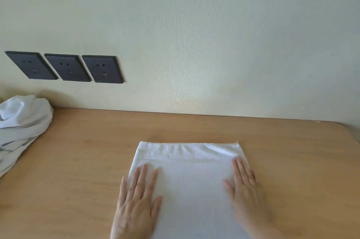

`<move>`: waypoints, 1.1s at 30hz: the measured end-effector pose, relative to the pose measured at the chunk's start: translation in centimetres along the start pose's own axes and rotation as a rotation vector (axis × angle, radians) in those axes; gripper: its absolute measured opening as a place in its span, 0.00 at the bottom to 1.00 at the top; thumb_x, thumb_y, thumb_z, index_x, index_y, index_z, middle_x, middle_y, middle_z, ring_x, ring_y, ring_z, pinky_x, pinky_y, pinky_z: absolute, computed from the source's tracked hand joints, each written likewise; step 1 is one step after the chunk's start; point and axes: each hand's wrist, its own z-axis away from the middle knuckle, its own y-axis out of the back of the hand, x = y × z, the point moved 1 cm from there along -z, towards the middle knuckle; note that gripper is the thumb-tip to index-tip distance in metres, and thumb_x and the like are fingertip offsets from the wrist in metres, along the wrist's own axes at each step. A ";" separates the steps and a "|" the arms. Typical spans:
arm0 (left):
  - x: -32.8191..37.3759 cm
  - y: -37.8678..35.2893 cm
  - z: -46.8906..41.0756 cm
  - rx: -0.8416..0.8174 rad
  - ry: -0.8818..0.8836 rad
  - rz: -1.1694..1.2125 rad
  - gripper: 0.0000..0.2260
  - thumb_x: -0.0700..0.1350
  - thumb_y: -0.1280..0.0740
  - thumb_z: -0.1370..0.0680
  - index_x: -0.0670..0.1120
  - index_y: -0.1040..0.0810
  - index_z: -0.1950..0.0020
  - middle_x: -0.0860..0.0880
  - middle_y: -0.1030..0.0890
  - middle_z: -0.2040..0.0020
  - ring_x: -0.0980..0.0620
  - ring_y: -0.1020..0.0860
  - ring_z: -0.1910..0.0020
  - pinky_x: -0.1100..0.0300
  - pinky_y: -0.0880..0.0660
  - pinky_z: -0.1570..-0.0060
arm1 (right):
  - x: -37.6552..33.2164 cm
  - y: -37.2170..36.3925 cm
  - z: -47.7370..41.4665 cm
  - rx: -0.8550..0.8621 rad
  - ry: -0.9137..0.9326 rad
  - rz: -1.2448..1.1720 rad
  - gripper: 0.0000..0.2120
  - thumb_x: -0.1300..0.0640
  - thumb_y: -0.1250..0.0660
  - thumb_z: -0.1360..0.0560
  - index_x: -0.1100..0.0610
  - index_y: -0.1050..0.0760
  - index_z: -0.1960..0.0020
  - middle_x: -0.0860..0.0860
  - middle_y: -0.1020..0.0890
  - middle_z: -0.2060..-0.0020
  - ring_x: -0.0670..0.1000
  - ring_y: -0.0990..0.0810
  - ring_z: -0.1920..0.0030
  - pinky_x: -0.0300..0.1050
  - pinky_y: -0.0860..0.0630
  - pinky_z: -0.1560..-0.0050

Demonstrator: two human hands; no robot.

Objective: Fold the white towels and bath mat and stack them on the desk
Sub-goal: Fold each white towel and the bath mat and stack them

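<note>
A white towel (190, 180) lies flat and folded on the wooden desk (87, 160), its far hem running straight across. My left hand (137, 203) presses flat on the towel's left edge with straight, spread fingers. My right hand (245, 190) lies flat on the right edge, fingers straight too. A crumpled heap of white towels (21, 127) sits at the desk's far left, apart from both hands. The near end of the flat towel runs out of the frame at the bottom.
The desk stands against a pale wall (214, 44). Three dark wall sockets (66, 67) sit in a row above the desk at the left. The desk's right corner (348, 133) shows at the far right.
</note>
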 end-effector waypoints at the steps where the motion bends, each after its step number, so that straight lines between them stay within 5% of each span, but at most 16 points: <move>1: 0.3 -0.1 -0.4 0.025 0.003 0.012 0.29 0.60 0.57 0.19 0.47 0.34 0.25 0.45 0.37 0.23 0.50 0.46 0.22 0.48 0.48 0.26 | -0.2 0.2 -0.3 0.025 -0.004 -0.002 0.33 0.41 0.59 0.18 0.65 0.34 0.28 0.57 0.34 0.28 0.48 0.51 0.22 0.52 0.49 0.26; 4: 2.4 0.0 -3.3 0.079 -0.079 0.025 0.28 0.58 0.57 0.18 0.45 0.36 0.26 0.44 0.34 0.25 0.50 0.49 0.22 0.49 0.48 0.27 | -4.6 0.3 -1.5 0.144 0.161 -0.047 0.30 0.44 0.58 0.17 0.63 0.34 0.28 0.58 0.31 0.29 0.53 0.43 0.24 0.56 0.42 0.29; 8: 2.7 -0.9 -7.2 0.035 -0.122 -0.021 0.28 0.60 0.58 0.18 0.47 0.34 0.25 0.44 0.33 0.26 0.51 0.52 0.21 0.47 0.48 0.27 | -8.9 -1.9 -3.6 0.094 0.401 -0.079 0.27 0.45 0.53 0.18 0.61 0.25 0.33 0.55 0.28 0.31 0.52 0.37 0.27 0.53 0.40 0.32; 15: -0.5 -1.9 -8.1 0.072 0.078 -0.016 0.32 0.68 0.57 0.22 0.53 0.33 0.25 0.39 0.34 0.25 0.52 0.56 0.21 0.45 0.51 0.27 | 1.0 -1.6 -6.4 0.059 0.110 0.023 0.32 0.41 0.58 0.18 0.62 0.39 0.26 0.54 0.33 0.28 0.46 0.54 0.22 0.48 0.48 0.27; 18: -0.3 -1.9 -8.1 0.085 0.064 -0.029 0.33 0.67 0.56 0.21 0.50 0.32 0.26 0.37 0.35 0.26 0.45 0.47 0.22 0.44 0.48 0.28 | 1.8 -1.7 -6.3 0.037 0.092 0.055 0.31 0.41 0.60 0.18 0.60 0.48 0.23 0.55 0.34 0.27 0.45 0.56 0.22 0.49 0.50 0.27; 20: -0.3 -1.6 -7.6 0.100 0.035 -0.034 0.34 0.65 0.56 0.20 0.45 0.31 0.26 0.36 0.36 0.25 0.42 0.41 0.25 0.43 0.45 0.29 | 1.3 -1.4 -6.1 0.061 0.049 0.064 0.32 0.40 0.60 0.19 0.61 0.41 0.26 0.54 0.32 0.28 0.46 0.55 0.22 0.51 0.54 0.26; 23: -0.3 -1.2 -6.0 0.190 0.007 -0.020 0.32 0.61 0.53 0.19 0.39 0.31 0.28 0.38 0.34 0.26 0.43 0.39 0.25 0.46 0.44 0.29 | -2.8 0.1 -6.0 0.153 0.113 -0.006 0.34 0.40 0.59 0.19 0.62 0.27 0.35 0.56 0.25 0.34 0.58 0.38 0.29 0.53 0.52 0.27; 27: 0.4 -1.9 -4.0 0.159 -0.048 0.011 0.32 0.60 0.41 0.28 0.38 0.25 0.33 0.42 0.27 0.30 0.47 0.40 0.26 0.51 0.44 0.30 | -14.2 1.2 -7.8 0.086 0.353 -0.385 0.15 0.45 0.44 0.23 0.52 0.23 0.47 0.44 0.23 0.50 0.49 0.26 0.50 0.45 0.27 0.46; 30: 0.9 -1.8 -4.8 0.077 -0.079 0.036 0.31 0.58 0.40 0.31 0.44 0.24 0.32 0.46 0.26 0.30 0.47 0.40 0.25 0.50 0.41 0.32 | -21.0 1.2 -10.7 -0.153 0.350 -0.424 0.12 0.48 0.39 0.21 0.54 0.24 0.43 0.47 0.26 0.47 0.50 0.29 0.43 0.41 0.32 0.42; 33: 1.2 -2.5 -6.3 0.087 -0.161 0.025 0.32 0.55 0.40 0.30 0.48 0.31 0.26 0.48 0.27 0.29 0.46 0.51 0.21 0.48 0.43 0.30 | -24.3 0.9 -13.2 -0.171 0.305 -0.218 0.13 0.46 0.38 0.22 0.56 0.26 0.46 0.50 0.26 0.47 0.54 0.31 0.42 0.45 0.35 0.42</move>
